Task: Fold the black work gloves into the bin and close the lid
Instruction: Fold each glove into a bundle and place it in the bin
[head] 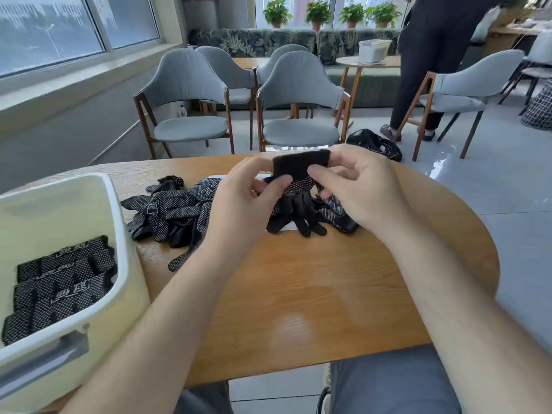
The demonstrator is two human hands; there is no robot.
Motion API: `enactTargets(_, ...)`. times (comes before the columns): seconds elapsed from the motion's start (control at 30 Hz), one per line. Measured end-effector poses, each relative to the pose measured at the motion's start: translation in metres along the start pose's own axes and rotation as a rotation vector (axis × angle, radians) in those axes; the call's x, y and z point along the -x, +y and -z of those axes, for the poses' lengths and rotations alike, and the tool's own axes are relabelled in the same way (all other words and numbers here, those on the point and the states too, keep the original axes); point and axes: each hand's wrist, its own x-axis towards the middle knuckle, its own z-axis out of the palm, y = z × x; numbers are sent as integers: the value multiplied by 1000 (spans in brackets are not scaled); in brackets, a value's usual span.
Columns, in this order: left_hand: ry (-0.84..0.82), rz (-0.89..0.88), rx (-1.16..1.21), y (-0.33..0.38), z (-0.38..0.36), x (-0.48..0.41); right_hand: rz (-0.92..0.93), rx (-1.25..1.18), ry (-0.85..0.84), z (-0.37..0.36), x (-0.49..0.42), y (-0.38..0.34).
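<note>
One black work glove [298,170] is held up over the far middle of the wooden table [298,294], with its cuff on top and its fingers hanging down so that the tips reach the tabletop. The left hand [239,204] pinches the left edge of the cuff between thumb and curled fingers, and the right hand [358,189] pinches the right edge in the same way. Just to the left of this glove a loose pile of dotted black gloves [173,210] lies on the table, and a few more gloves [337,210] lie under the right hand. At the left edge of the table stands the white bin [119,222], open on top, and inside it some folded gloves [59,282] lie flat, side by side. Behind the table there are grey chairs [185,97], a black bag [373,143] on the floor, and a standing person [433,55] in dark clothes.
</note>
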Motion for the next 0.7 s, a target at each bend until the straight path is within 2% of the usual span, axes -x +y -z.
enactTargets(0.13, -163, -173, -163, -42, -4, 42, -87, 115, -177, -6, 47, 39)
enactTargets(0.27, -427, -318, -369, -85, -5, 81, -90, 268, -338, -19, 97, 82)
enactTargets(0.53, -615, -258, -243, -80, 9, 98, 24, 320, -487, -11, 121, 87)
enactTargets(0.63, -543, -175, -197, -76, 8, 89, 4, 242, -529, -8, 108, 81)
enactTargets(0.7, -333, -144, -228, -76, 0, 72, -11, 199, -474, -12, 92, 76)
